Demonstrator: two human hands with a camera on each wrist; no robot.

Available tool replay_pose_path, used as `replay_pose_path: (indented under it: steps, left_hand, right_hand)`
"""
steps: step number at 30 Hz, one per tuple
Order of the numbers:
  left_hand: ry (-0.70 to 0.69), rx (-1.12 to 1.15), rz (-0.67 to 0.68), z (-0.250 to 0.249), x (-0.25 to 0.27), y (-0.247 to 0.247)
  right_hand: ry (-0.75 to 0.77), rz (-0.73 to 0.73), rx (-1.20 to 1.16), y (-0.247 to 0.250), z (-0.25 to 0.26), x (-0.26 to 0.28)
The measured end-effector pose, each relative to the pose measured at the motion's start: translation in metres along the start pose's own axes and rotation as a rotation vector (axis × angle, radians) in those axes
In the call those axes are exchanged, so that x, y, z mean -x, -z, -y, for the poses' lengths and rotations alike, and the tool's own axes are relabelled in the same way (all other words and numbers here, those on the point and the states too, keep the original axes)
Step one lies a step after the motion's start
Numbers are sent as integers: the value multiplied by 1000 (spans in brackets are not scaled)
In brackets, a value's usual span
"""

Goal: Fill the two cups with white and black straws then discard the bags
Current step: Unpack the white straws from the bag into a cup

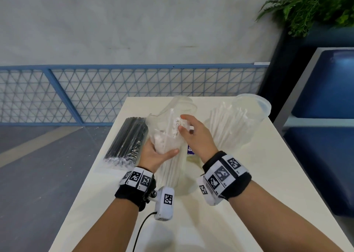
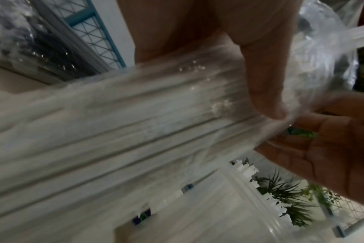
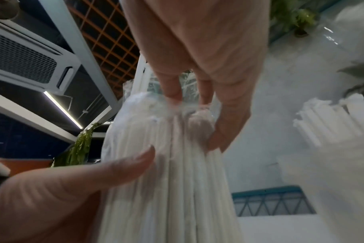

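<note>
A clear bag of white straws (image 1: 172, 167) stands upright on the white table (image 1: 239, 204). My left hand (image 1: 153, 156) grips its middle, thumb across the front. At the bag's upper end, my right hand (image 1: 183, 126) pinches the plastic and straw ends; the right wrist view shows the fingertips (image 3: 172, 97) on the crumpled plastic. A sealed bag of black straws (image 1: 126, 142) lies to the left. At the right a clear cup (image 1: 249, 117) holds white straws. Another clear cup (image 1: 184, 103) shows behind the held bag, partly hidden.
A small purple-labelled item (image 1: 191, 150) lies on the table behind the bag. The table's left edge runs close beside the black straws. A blue mesh railing (image 1: 115, 91) stands beyond the table, blue cushioned seats (image 1: 323, 137) to the right, and a plant (image 1: 316, 6) above.
</note>
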State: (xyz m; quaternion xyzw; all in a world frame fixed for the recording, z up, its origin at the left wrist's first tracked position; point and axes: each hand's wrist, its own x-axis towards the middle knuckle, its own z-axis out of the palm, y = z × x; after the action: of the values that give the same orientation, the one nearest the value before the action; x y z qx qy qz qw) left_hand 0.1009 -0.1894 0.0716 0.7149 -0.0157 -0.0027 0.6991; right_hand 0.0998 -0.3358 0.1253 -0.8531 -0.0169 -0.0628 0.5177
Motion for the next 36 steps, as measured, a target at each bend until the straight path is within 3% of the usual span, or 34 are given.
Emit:
replay_pose_path:
  steps: [10, 15, 17, 19, 22, 24, 27, 29, 33, 36]
  left_hand:
    - [57, -42, 71, -2, -8, 17]
    - [44, -44, -5, 0, -7, 19]
    - [36, -41, -13, -2, -8, 19]
    - [51, -58, 1, -2, -7, 17]
    - [56, -79, -23, 2, -10, 14]
    - [56, -114, -22, 1, -11, 15]
    - [61, -100, 20, 2, -12, 16]
    - [50, -117, 17, 5, -14, 17]
    - [43, -110, 1, 6, -15, 17]
    - [42, -88, -18, 5, -16, 16]
  right_hand:
    - [-113, 156, -413, -8, -6, 7]
    - [187, -8, 62, 3, -12, 9]
    - [169, 4, 126, 6, -14, 8]
    - [205, -78, 238, 8, -15, 6]
    - [430, -259, 254, 7, -2, 9]
    - [489, -138, 316, 5, 4, 11]
    - [372, 74, 370, 3, 1, 9]
    - [415, 51, 297, 4, 0, 8]
    - [553, -12, 371, 1, -1, 14]
    - [502, -96, 407, 2, -10, 16]
